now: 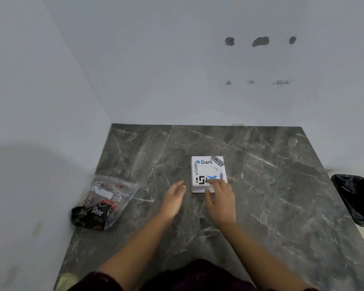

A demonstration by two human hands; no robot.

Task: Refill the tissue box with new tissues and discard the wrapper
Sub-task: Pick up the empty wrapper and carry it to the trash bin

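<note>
A white square tissue box (206,168) with stickers and an oval slot on top sits on the dark marble table (271,196). My right hand (220,199) rests its fingers on the box's near edge, thumb against the front side. To the left of the box my left hand (173,199) hovers open, a short gap away from it. A plastic-wrapped tissue pack (102,203), black and red with "Dove" printed on it, lies near the table's left edge against the wall.
A bin lined with a black bag (355,198) stands beyond the table's right edge. White walls close off the back and left sides. My dark-clothed lap shows at the bottom.
</note>
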